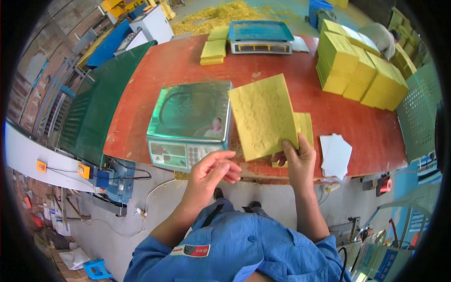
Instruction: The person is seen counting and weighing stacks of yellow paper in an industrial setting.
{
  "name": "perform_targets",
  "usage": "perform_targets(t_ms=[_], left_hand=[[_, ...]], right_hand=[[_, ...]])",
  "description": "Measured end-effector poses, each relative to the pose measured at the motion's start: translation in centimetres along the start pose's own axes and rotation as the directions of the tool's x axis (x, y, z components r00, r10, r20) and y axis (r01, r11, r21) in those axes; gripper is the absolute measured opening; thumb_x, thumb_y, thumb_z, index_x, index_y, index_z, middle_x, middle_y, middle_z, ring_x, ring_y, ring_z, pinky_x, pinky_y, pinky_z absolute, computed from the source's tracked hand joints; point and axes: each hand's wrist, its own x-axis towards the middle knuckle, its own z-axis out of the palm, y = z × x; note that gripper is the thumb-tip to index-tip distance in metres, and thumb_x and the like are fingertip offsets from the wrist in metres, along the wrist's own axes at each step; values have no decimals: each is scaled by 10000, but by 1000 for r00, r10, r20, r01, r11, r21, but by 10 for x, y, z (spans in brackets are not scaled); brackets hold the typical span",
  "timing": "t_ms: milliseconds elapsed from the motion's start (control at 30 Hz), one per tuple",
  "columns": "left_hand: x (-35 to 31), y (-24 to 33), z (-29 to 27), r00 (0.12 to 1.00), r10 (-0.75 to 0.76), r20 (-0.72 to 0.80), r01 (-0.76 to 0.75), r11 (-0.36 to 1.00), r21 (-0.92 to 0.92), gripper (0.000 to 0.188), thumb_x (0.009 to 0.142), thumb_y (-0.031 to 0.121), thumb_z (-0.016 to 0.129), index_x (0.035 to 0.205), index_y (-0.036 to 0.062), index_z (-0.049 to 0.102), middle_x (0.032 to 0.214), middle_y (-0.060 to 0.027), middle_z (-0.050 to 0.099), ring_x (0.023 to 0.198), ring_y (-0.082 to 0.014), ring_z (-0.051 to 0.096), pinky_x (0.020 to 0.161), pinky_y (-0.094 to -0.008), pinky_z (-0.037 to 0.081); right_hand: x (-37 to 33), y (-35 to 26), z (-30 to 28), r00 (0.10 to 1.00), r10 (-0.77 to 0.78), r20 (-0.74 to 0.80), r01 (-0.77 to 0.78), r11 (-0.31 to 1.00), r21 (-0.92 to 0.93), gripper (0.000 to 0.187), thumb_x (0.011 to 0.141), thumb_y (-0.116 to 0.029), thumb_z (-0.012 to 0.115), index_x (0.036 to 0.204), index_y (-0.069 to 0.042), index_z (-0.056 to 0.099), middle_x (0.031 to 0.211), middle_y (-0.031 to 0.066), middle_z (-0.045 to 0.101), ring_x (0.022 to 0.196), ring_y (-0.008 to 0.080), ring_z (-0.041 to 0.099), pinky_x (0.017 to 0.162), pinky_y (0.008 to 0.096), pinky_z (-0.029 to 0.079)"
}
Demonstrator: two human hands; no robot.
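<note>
My right hand grips a yellow sheet of paper by its lower right corner. The sheet is tilted above the red table and bears rows of curved embossed marks. Partly hidden behind it, more yellow paper lies on the table. My left hand is open, its fingers bent and apart, with nothing in it. It hovers by the front right corner of a digital weighing scale with a shiny metal pan, which has nothing on it.
White sheets lie right of my right hand on the red table. Tall stacks of yellow paper stand at the far right. A second scale with a blue tray sits at the back beside small yellow stacks. A green conveyor belt borders the left.
</note>
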Motion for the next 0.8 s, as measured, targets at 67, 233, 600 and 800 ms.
perform_targets(t_ms=[67, 233, 600, 800], left_hand=[[0, 13, -20, 999, 34, -40, -31, 998, 59, 254, 1003, 154, 517, 1163, -16, 615, 947, -152, 705, 764, -192, 690, 689, -318, 556], [14, 39, -92, 985, 130, -110, -118, 987, 108, 244, 1001, 159, 526, 1152, -5, 625, 944, -141, 703, 761, -168, 679, 668, -285, 539], [147, 73, -263, 987, 157, -36, -152, 981, 122, 181, 1010, 130, 516, 1015, -3, 638, 864, -95, 693, 699, -114, 644, 611, -244, 513], [215, 64, -297, 989, 23, 143, -34, 997, 76, 176, 1003, 124, 517, 984, 1, 641, 820, -99, 686, 680, -124, 642, 604, -258, 529]], right_hand=[[25, 0, 13, 997, -51, -50, 53, 998, 44, 146, 975, -40, 521, 1051, 42, 614, 787, 59, 658, 589, 114, 645, 488, 230, 467], [85, 30, 48, 985, -38, -168, 17, 993, -121, 263, 965, -52, 538, 1222, -3, 567, 924, 110, 691, 708, 164, 679, 594, 269, 517], [107, 24, 157, 872, -459, -171, 210, 665, -717, 407, 821, 47, 611, 1225, 3, 590, 1260, 208, 605, 1190, 344, 587, 998, 387, 456], [154, 5, 225, 876, -482, -3, 347, 635, -690, 238, 822, 34, 618, 1056, 16, 655, 1071, 182, 680, 943, 309, 681, 822, 359, 535]])
